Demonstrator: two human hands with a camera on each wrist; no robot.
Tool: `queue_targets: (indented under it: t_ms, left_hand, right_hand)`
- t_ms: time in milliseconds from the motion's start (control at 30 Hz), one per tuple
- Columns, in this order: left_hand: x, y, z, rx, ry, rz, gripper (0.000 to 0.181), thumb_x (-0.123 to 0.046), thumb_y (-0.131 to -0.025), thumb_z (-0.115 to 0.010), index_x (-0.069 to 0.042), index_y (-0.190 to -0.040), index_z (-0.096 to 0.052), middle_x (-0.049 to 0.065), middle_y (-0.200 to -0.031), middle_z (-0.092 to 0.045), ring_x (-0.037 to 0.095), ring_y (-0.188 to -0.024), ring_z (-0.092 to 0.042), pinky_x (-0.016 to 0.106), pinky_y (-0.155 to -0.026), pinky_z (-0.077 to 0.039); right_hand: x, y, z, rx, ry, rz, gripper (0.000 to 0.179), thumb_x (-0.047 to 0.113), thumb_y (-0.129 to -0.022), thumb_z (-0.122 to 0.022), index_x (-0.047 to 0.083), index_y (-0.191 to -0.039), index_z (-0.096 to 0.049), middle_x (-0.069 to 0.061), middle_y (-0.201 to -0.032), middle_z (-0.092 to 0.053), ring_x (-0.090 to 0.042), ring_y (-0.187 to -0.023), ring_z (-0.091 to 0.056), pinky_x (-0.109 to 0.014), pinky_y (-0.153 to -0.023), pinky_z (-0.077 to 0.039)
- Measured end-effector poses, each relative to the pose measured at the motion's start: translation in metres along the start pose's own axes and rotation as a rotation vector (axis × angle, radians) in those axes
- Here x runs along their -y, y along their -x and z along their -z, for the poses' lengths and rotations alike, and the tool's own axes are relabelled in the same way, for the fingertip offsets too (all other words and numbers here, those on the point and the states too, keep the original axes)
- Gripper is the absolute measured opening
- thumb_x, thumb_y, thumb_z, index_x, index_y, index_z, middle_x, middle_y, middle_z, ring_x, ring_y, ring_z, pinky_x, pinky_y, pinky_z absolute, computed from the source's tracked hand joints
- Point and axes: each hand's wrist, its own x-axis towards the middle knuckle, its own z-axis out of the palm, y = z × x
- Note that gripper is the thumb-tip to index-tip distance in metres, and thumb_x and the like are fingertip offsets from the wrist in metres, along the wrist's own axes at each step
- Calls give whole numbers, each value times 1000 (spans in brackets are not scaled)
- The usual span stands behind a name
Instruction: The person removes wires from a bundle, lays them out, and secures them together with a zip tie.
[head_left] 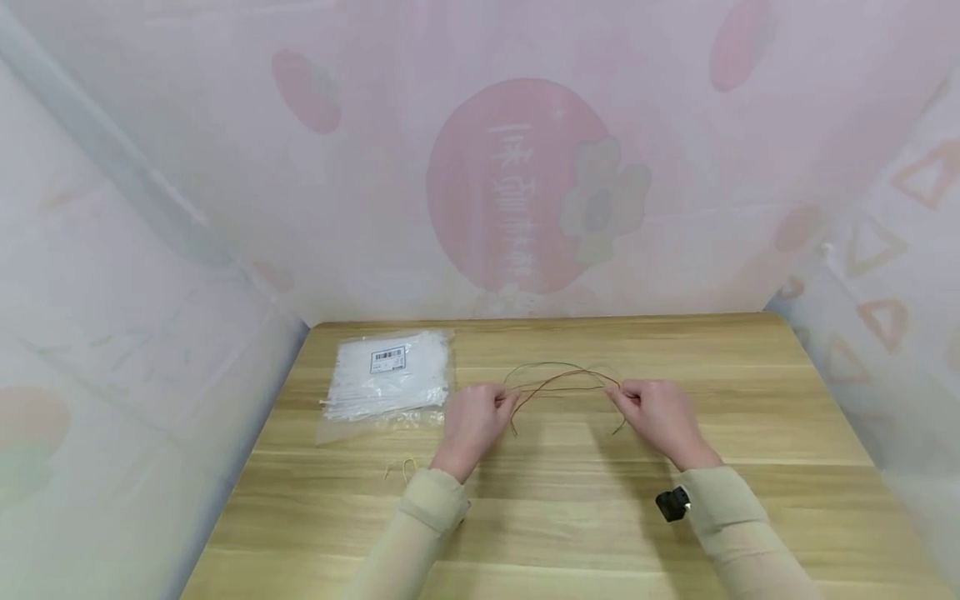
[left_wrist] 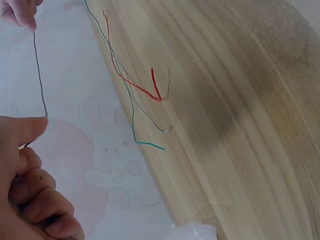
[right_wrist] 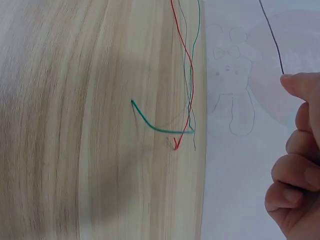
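My left hand [head_left: 477, 421] pinches one end of a thin black wire [left_wrist: 39, 75] between thumb and curled forefinger. Opposite it, my right hand [head_left: 663, 417] pinches the same wire, which runs nearly straight across the gap. Beyond it, a red wire [right_wrist: 192, 75], a green wire [right_wrist: 162, 131] and a thin greyish wire [left_wrist: 145, 117] lie crossing one another, with bent ends. The head view shows these wires as overlapping arcs between the two hands.
A clear plastic bag [head_left: 390, 379] of thin white strips, with a barcode label, lies at the table's back left. A yellow wire [head_left: 408, 465] curls beside my left sleeve. The wooden table [head_left: 570, 533] meets a printed curtain [head_left: 360, 208] behind and at both sides.
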Motion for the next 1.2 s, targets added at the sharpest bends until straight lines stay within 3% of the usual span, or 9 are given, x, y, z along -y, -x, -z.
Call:
queue_targets:
  t_ms: [167,300,467,633,767,867,1000,1067,1200]
  left_hand:
    - [9,1,4,98,40,-9,43,-29,-104,-59,-20,-65,-45,-8,-54,-40,9,-47,-39,27,-45,-33]
    - [13,-1,10,172,46,-46,30,-22,-106,-54,-18,-77,-48,-5,-62,-45,11,-53,-42,29,-49,-37]
    - [14,-3,12,100,13,-71,37,-20,-98,-66,-20,-65,-49,-9,-53,-43,7,-48,-36,26,-46,-31]
    - [11,-6,11,20,-14,-66,50,-17,-94,-69,-20,-53,-41,-11,-45,-34,6,-44,-31,26,-45,-27]
    - [8,-8,9,-4,-28,-28,37,-19,-95,-69,-21,-58,-65,-13,-45,-40,4,-43,-34,25,-42,-28]
    - [9,-7,9,-3,-29,10,34,-23,-96,-69,-21,-62,-72,-14,-44,-41,3,-42,-35,24,-42,-28]
    - [10,-5,12,20,-3,47,54,-30,-101,-65,-19,-50,-50,-11,-41,-35,6,-40,-32,27,-43,-26]
    - [11,-4,13,33,10,61,58,-33,-103,-61,-18,-51,-41,-10,-41,-33,8,-40,-31,28,-44,-27]
    - [14,-3,14,46,-26,51,52,-33,-105,-56,-20,-58,-41,-9,-46,-36,11,-44,-35,32,-51,-34]
  right_hand:
    - [-6,1,8,99,-84,-96,48,20,-101,-65,18,-64,-34,10,-55,-27,-7,-50,-25,-26,-50,-26]
    - [-12,-1,15,164,-88,-145,39,17,-102,-58,17,-69,-37,4,-59,-33,-12,-52,-30,-29,-52,-28]
    - [-14,-6,17,171,-40,-143,39,17,-103,-56,16,-69,-37,3,-59,-32,-13,-52,-30,-29,-51,-26]
    - [-11,-11,13,115,34,-92,44,17,-100,-56,19,-64,-33,7,-55,-28,-10,-49,-28,-28,-48,-23]
    - [-10,-13,8,63,79,-84,49,20,-102,-58,20,-61,-31,9,-52,-27,-8,-47,-27,-27,-45,-21]
    - [-14,-11,5,47,90,-114,53,26,-103,-61,19,-60,-31,10,-50,-26,-8,-45,-25,-26,-45,-19]
    - [-20,-9,6,51,81,-171,55,37,-105,-57,18,-61,-30,8,-50,-25,-9,-46,-24,-26,-44,-20]
    - [-23,-8,8,63,70,-189,54,40,-106,-54,18,-63,-32,7,-51,-27,-10,-47,-25,-27,-45,-21]
    - [-28,-9,13,105,45,-184,45,34,-107,-53,16,-68,-38,3,-55,-35,-13,-49,-32,-28,-46,-25]
